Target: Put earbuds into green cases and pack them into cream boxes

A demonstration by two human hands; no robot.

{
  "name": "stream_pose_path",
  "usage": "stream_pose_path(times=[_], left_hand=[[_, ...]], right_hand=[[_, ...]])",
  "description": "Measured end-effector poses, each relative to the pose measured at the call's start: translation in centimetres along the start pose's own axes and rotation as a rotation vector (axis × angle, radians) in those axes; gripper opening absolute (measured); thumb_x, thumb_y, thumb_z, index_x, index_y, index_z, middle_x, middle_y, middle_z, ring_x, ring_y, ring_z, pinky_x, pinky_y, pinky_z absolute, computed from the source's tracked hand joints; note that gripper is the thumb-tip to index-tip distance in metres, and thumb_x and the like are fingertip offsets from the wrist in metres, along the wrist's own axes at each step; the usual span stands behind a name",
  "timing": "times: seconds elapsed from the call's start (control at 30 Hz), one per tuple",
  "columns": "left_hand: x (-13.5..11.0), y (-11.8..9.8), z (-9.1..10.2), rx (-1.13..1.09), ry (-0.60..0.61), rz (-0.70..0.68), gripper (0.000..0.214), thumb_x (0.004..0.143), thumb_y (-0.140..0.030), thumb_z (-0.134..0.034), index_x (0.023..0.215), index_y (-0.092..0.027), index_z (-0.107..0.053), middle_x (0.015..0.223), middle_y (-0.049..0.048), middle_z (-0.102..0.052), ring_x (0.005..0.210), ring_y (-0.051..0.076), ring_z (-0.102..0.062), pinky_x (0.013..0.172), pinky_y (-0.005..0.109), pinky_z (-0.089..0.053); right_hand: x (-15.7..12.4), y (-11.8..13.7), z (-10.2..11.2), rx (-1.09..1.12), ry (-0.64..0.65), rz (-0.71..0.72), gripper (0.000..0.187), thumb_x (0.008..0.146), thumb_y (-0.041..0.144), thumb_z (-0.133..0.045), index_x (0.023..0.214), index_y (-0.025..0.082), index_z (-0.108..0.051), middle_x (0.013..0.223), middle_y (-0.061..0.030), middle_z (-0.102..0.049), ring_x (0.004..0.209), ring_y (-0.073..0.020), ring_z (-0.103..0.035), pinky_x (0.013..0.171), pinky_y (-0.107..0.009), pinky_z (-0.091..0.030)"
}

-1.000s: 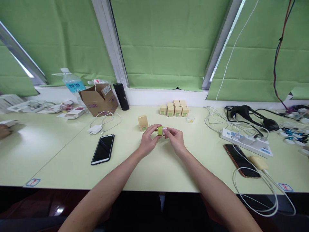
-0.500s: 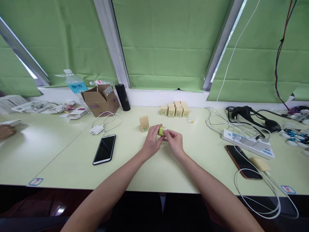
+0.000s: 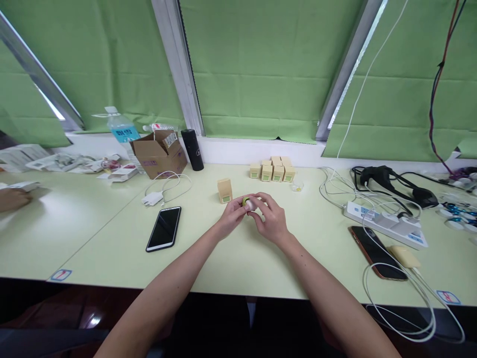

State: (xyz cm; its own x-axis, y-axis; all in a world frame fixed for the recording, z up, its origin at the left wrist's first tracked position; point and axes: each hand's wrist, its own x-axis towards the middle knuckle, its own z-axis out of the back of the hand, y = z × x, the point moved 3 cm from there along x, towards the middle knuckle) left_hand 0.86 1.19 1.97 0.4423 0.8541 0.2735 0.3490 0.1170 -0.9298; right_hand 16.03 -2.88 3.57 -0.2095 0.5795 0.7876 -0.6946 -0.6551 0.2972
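Observation:
Between my fingertips, just above the table, is a small round green-and-white object point(image 3: 251, 204), its pale round side now turned toward me. My left hand point(image 3: 231, 217) pinches it at the green edge. From the other side, my right hand point(image 3: 272, 219) curls around it with thumb and fingertips at the pale part. Fingers hide much of the object, so I cannot tell its exact kind. Just beyond my left hand stands a small tan carton point(image 3: 224, 191) with a green label.
Several similar small cartons point(image 3: 278, 172) stand grouped at the back, beside a small clear plastic piece point(image 3: 297, 187). A phone point(image 3: 164, 228) lies left; another phone point(image 3: 376, 253), a power strip point(image 3: 385, 223) and looping cables lie right. At far left another person's hand point(image 3: 15, 199) shows.
The object has been turned between my fingers, so less green and more of its pale side shows. My right hand has spread and shifted its grip around it.

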Motion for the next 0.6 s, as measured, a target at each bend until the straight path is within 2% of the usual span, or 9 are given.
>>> stream_pose_path(times=[0.1,0.3,0.47,0.6], left_hand=[[-0.24,0.05,-0.58,-0.044,0.058,0.043,0.052,0.087,-0.042,-0.076,0.131,-0.016,-0.068,0.115,0.0141,-0.073,0.104,0.025,-0.068,0.086,0.035,-0.054],[-0.22,0.33,-0.71,-0.102,0.053,0.025,0.051,0.088,-0.04,-0.074,0.134,-0.018,-0.066,0.127,0.0146,-0.071,0.116,0.027,-0.067,0.096,0.038,-0.053],[-0.11,0.33,-0.89,-0.053,0.003,-0.011,0.044,0.086,-0.041,-0.076,0.122,-0.017,-0.071,0.12,0.0128,-0.074,0.111,0.026,-0.069,0.097,0.039,-0.055],[0.3,0.58,-0.83,0.051,-0.061,-0.065,0.048,0.084,-0.047,-0.077,0.12,-0.017,-0.071,0.12,0.0119,-0.073,0.112,0.027,-0.068,0.098,0.04,-0.055]], right_hand=[[-0.14,-0.07,-0.3,-0.018,0.013,0.045,0.037,0.099,0.022,-0.054,0.134,0.027,-0.063,0.125,-0.0124,-0.068,0.101,-0.0238,-0.069,0.072,-0.033,-0.06],[-0.31,-0.47,-0.65,0.025,0.034,0.018,0.037,0.102,0.025,-0.048,0.137,0.026,-0.062,0.125,-0.0136,-0.065,0.096,-0.022,-0.069,0.071,-0.032,-0.062],[-0.39,-0.42,-0.78,0.047,-0.001,0.03,0.033,0.103,0.026,-0.05,0.133,0.023,-0.064,0.121,-0.0148,-0.065,0.101,-0.0231,-0.069,0.077,-0.034,-0.064],[-0.51,-0.51,-1.0,0.057,-0.017,0.023,0.033,0.102,0.025,-0.05,0.133,0.024,-0.064,0.114,-0.014,-0.066,0.102,-0.024,-0.069,0.081,-0.037,-0.064]])
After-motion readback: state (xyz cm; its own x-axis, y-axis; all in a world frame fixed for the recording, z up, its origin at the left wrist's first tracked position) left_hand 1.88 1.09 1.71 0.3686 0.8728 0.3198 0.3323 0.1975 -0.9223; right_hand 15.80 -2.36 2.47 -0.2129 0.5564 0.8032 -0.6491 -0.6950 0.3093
